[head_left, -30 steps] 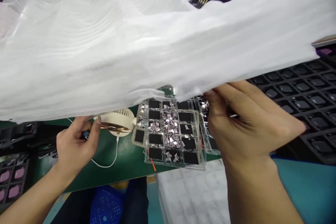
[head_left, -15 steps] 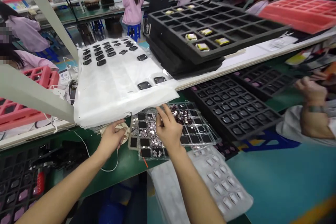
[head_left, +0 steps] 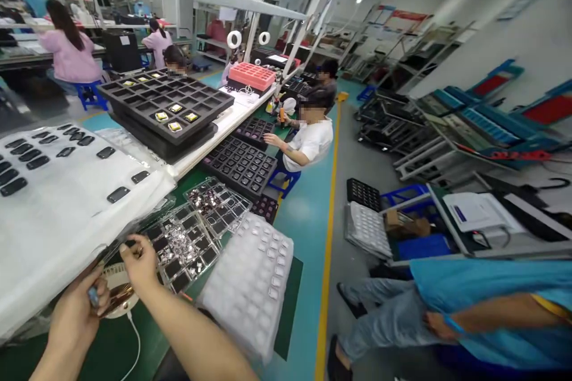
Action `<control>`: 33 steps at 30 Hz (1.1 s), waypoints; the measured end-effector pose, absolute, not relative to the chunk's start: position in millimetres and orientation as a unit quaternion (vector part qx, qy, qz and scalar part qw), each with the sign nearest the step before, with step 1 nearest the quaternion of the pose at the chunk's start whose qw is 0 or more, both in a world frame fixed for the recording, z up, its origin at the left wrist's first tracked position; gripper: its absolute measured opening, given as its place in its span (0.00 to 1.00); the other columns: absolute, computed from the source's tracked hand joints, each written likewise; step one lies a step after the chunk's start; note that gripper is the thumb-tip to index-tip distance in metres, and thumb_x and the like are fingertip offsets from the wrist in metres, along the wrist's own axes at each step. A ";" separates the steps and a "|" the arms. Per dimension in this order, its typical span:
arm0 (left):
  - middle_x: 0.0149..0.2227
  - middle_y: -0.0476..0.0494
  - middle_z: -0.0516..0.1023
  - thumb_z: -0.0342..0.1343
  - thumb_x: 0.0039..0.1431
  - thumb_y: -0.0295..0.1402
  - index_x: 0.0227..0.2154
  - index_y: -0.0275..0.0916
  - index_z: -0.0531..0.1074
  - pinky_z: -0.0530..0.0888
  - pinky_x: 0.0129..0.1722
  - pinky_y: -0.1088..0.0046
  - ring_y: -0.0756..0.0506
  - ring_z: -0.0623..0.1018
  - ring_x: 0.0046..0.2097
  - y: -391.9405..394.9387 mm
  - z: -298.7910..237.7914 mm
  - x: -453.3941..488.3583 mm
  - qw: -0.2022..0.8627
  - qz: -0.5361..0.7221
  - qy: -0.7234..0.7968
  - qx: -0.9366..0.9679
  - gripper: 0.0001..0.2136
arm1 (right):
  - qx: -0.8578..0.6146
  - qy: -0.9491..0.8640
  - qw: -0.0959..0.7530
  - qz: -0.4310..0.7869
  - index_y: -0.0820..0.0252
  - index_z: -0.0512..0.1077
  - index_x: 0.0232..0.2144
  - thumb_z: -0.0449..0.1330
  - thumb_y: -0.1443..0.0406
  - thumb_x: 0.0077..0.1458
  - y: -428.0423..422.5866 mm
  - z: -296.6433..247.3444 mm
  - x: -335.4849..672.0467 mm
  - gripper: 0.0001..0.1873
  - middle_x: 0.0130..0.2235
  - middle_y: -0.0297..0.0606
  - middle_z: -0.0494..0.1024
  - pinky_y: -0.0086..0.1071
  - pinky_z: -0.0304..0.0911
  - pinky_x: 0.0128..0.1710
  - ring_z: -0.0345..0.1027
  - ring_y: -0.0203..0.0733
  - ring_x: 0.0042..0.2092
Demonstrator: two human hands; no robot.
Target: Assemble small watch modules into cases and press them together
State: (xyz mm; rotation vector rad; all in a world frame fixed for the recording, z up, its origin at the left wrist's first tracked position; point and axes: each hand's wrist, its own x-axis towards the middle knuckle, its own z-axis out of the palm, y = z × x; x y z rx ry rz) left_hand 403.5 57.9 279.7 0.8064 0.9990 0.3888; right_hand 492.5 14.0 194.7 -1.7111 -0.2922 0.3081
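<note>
My left hand [head_left: 78,309] is at the lower left, fingers curled round a small blue and copper-coloured tool over a white round fan [head_left: 117,280]. My right hand [head_left: 139,262] is pinched just beside it, at the near corner of a clear compartment tray [head_left: 181,244] full of small silvery parts; what the fingertips pinch is too small to make out. Above both hands hangs the edge of a white sheet stack [head_left: 67,202] dotted with black oval parts.
A white blister tray [head_left: 250,280] lies right of the clear tray. Black cell trays [head_left: 241,164] and a raised stack [head_left: 163,104] line the bench. A seated person in white [head_left: 313,137] works further along. Another person in blue [head_left: 469,309] sits at right across the aisle.
My view has swung up and right along the aisle. My right hand has come off the middle of the clear tray toward my left hand by the fan.
</note>
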 end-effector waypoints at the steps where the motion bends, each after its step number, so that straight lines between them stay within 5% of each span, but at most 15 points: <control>1: 0.17 0.59 0.61 0.66 0.56 0.28 0.32 0.42 0.70 0.56 0.10 0.78 0.51 0.62 0.14 63.2 280.1 403.9 0.786 0.179 0.472 0.356 0.09 | -0.744 -0.126 0.641 0.141 0.58 0.77 0.51 0.60 0.58 0.65 16.2 195.4 487.6 0.16 0.29 0.30 0.74 0.29 0.71 0.34 0.72 0.40 0.31; 6: 0.17 0.58 0.55 0.52 0.66 0.23 0.26 0.41 0.64 0.52 0.10 0.78 0.53 0.56 0.12 78.0 297.1 410.1 0.813 0.171 0.501 0.242 0.12 | -0.756 -0.137 0.622 0.149 0.56 0.78 0.54 0.59 0.58 0.66 19.2 205.8 474.6 0.18 0.32 0.32 0.77 0.31 0.71 0.36 0.74 0.42 0.34; 14: 0.18 0.59 0.55 0.51 0.67 0.20 0.27 0.40 0.61 0.50 0.13 0.77 0.54 0.57 0.13 75.3 312.3 412.5 0.836 0.145 0.481 0.220 0.13 | -0.842 -0.202 0.485 0.123 0.47 0.76 0.58 0.63 0.54 0.63 15.3 230.9 479.1 0.23 0.50 0.39 0.84 0.42 0.70 0.54 0.79 0.54 0.52; 24: 0.18 0.59 0.53 0.50 0.66 0.17 0.27 0.41 0.58 0.51 0.13 0.78 0.54 0.56 0.14 80.9 312.8 406.1 0.854 0.144 0.460 0.194 0.15 | -0.907 -0.220 0.321 0.163 0.55 0.83 0.47 0.64 0.51 0.61 21.3 266.4 487.6 0.19 0.45 0.45 0.86 0.46 0.73 0.51 0.82 0.56 0.50; 33: 0.20 0.59 0.54 0.50 0.66 0.17 0.29 0.42 0.58 0.51 0.15 0.78 0.54 0.57 0.15 85.7 314.8 399.8 0.859 0.145 0.458 0.175 0.15 | -0.921 -0.229 0.237 0.205 0.63 0.79 0.45 0.64 0.52 0.70 36.5 280.5 491.3 0.19 0.45 0.41 0.84 0.47 0.75 0.53 0.80 0.46 0.48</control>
